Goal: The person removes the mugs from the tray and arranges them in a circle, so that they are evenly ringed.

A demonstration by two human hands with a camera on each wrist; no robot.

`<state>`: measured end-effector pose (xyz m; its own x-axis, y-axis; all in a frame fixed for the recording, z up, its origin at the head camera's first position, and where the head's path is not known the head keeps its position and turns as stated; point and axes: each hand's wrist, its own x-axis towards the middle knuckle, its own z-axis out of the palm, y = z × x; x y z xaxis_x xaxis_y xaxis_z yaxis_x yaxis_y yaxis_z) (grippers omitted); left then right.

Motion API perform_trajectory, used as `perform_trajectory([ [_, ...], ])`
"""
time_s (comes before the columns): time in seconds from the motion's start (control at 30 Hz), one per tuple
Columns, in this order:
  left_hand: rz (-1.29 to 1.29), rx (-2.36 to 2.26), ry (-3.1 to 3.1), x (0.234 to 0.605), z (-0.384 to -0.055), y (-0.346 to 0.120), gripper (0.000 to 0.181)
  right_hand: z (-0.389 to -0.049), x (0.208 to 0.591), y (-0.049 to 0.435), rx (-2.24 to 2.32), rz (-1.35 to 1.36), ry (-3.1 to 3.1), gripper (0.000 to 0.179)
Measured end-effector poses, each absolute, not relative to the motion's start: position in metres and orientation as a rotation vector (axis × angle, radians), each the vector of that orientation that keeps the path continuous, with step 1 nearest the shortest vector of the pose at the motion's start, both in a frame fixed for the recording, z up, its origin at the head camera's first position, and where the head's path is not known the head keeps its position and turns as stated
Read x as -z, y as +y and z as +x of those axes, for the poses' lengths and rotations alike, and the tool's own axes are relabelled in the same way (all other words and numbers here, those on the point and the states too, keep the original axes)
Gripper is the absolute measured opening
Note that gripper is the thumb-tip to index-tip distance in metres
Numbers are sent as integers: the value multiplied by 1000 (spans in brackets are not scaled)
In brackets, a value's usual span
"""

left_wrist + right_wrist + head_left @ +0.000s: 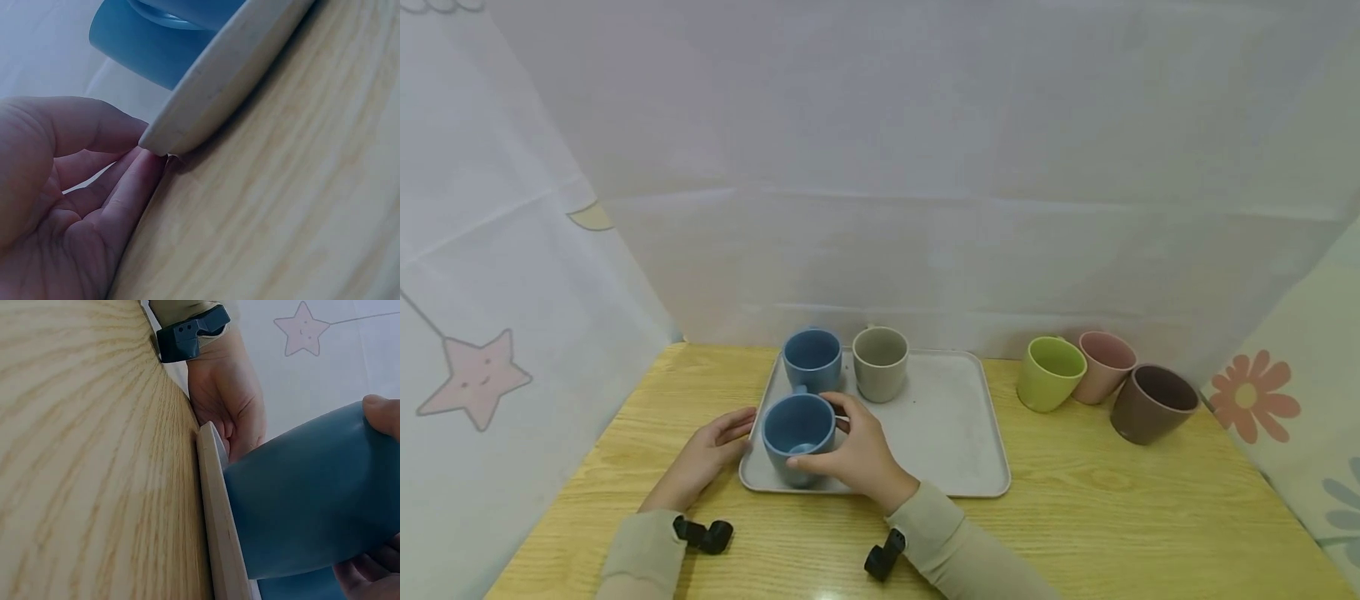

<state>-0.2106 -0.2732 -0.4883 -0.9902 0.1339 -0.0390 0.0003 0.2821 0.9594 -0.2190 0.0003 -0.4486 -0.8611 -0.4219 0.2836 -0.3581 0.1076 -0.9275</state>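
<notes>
My right hand (867, 454) grips a blue mug (797, 425) over the tray's front left part, thumb at the near rim and fingers around its right side. In the right wrist view the mug's (312, 494) base is close to the tray's raised edge (222, 519); whether it bears on the tray I cannot tell. The left hand (711, 454) pinches the left edge of the light grey tray (943, 425), as the left wrist view shows with fingers (134, 178) below the rim. Behind stand another blue mug (812, 367) and a grey mug (882, 367).
Right of the tray, a lime green mug (1048, 379), a pink mug (1101, 371) and a dark brown mug (1150, 408) are grouped on the wooden table (1097, 517). White cloth (925, 167) hangs behind and at both sides.
</notes>
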Motion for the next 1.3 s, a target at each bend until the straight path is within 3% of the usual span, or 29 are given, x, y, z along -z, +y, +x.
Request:
perform_trajectory([
  [0.57, 84, -1804, 2383, 487, -211, -273, 60, -218, 447, 41, 1991, -848, 2274, 79],
  [1.3, 97, -1804, 2411, 489, -211, -273, 59, -220, 440, 156, 2086, -1063, 2236, 77],
])
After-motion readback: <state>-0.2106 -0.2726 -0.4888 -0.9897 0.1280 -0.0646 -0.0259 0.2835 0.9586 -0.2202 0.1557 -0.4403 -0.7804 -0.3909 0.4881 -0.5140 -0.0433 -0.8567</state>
